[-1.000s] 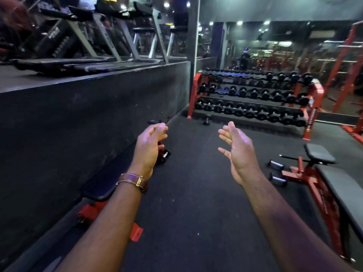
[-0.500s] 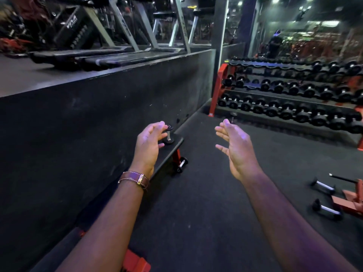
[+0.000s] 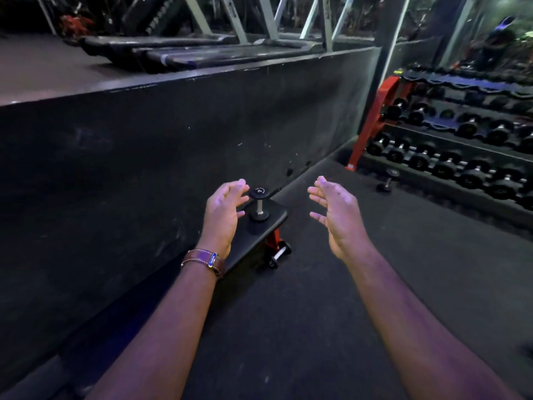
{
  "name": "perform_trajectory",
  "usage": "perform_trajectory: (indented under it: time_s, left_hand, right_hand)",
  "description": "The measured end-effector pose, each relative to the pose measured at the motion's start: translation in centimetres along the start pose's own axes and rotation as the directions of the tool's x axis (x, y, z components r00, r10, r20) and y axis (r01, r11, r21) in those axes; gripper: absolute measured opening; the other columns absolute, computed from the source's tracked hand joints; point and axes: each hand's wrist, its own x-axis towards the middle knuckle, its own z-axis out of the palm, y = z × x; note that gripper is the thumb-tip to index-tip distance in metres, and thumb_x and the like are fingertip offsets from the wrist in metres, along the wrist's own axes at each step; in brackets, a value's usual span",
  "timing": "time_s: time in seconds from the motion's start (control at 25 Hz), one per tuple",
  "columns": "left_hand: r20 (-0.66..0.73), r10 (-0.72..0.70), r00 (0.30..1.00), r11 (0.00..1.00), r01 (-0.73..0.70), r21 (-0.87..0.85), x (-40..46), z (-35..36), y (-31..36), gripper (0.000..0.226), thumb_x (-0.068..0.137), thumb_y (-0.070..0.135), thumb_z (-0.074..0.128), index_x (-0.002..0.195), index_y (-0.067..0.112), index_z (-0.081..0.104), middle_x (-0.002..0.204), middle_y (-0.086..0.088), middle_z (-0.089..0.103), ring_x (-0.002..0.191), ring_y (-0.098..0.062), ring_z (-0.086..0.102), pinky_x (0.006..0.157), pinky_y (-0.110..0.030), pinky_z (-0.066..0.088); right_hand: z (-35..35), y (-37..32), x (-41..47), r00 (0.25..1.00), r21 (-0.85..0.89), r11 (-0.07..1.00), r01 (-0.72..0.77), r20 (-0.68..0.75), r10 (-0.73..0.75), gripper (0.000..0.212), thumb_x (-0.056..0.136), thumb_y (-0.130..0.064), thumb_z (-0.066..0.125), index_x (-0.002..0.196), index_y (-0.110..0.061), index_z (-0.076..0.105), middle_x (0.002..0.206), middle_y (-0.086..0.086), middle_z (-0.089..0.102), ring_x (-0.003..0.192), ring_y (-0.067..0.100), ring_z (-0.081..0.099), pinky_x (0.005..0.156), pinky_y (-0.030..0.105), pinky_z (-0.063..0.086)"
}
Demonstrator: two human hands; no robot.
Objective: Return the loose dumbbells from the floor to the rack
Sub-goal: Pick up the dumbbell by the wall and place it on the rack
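Along your left runs a tall black platform wall (image 3: 178, 134). On top of it sit grey-framed treadmills (image 3: 202, 50). At its foot lies a flat black padded bench (image 3: 256, 235) on a red frame with small black wheels (image 3: 278, 256). A grey pillar (image 3: 388, 53) rises at the wall's far end.

Bare floor (image 3: 317, 313) lies open through the frame's centre; a dark platform wall (image 3: 144, 157) blocks the left, the rack (image 3: 375, 111) the upper right.

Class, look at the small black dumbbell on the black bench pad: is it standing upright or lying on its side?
Upright. The small black dumbbell stands on end on the black bench pad: one head rests on the pad, the chrome handle is vertical, the other head on top.
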Motion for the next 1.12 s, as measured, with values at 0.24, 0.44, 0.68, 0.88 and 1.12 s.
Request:
perform_trajectory:
  time_s: [0.24, 0.44, 0.68, 0.88, 1.12]
  left_hand:
    - [-0.126, -0.103, 0.987, 0.995, 0.104, -0.001, 13.2, 6.4, -6.5, 0.026, 0.096, 0.042, 0.053, 0.106, 0.024, 0.069, 0.117, 0.005, 0.071, 0.109, -0.012, 0.067, 0.096, -0.043, 0.051]
    - [-0.236, -0.181, 0.955, 0.983, 0.178, -0.034, 25.2, 8.7, -15.0, 0.030, 0.094, 0.044, 0.053, 0.110, 0.023, 0.068, 0.118, 0.006, 0.071, 0.111, -0.013, 0.067, 0.095, -0.040, 0.051]
    - [-0.375, -0.371, 0.849, 0.927, 0.365, -0.091, 39.0, 11.8, -27.1, 0.021, 0.091, 0.041, 0.055, 0.101, 0.027, 0.068, 0.113, 0.006, 0.072, 0.110, -0.016, 0.067, 0.091, -0.039, 0.050]
    - [-0.490, -0.535, 0.688, 0.834, 0.522, -0.177, 45.1, 14.5, -36.8, 0.012, 0.097, 0.030, 0.056, 0.096, 0.025, 0.067, 0.109, 0.000, 0.072, 0.106, -0.019, 0.067, 0.092, -0.042, 0.050]
    - [-0.569, -0.638, 0.518, 0.753, 0.576, -0.319, 51.2, 16.2, -46.8, 0.016, 0.098, 0.031, 0.055, 0.100, 0.021, 0.066, 0.110, -0.001, 0.072, 0.104, -0.017, 0.067, 0.089, -0.039, 0.050]
  right_hand:
    - [-0.6, 4.5, 18.2, 0.990, -0.081, 0.993, -0.092, 0.103, 0.100, 0.036, 0.095, -0.043, 0.059, 0.110, -0.010, 0.068, 0.117, 0.004, 0.071, 0.112, 0.011, 0.065, 0.095, 0.039, 0.051]
    - [0.9, 12.0, 33.4, 0.968, -0.152, 0.976, -0.156, 0.173, 0.181, 0.030, 0.094, -0.040, 0.062, 0.108, -0.014, 0.068, 0.113, -0.001, 0.072, 0.110, 0.009, 0.064, 0.091, 0.036, 0.050]
    - [3.2, 25.9, 50.9, 0.920, -0.247, 0.915, -0.318, 0.153, 0.361, 0.025, 0.087, -0.009, 0.070, 0.112, -0.013, 0.066, 0.101, -0.002, 0.067, 0.086, 0.008, 0.062, 0.069, 0.022, 0.047]
    - [5.7, 40.4, 59.6, 0.863, -0.390, 0.828, -0.404, 0.137, 0.486, 0.038, 0.078, 0.010, 0.072, 0.110, -0.007, 0.063, 0.102, 0.012, 0.066, 0.095, 0.022, 0.061, 0.079, 0.025, 0.049]
    - [12.3, 54.7, 66.9, 0.751, -0.546, 0.761, -0.351, 0.322, 0.577, 0.042, 0.083, -0.004, 0.071, 0.123, -0.005, 0.056, 0.107, 0.004, 0.062, 0.101, 0.018, 0.059, 0.071, 0.007, 0.048]
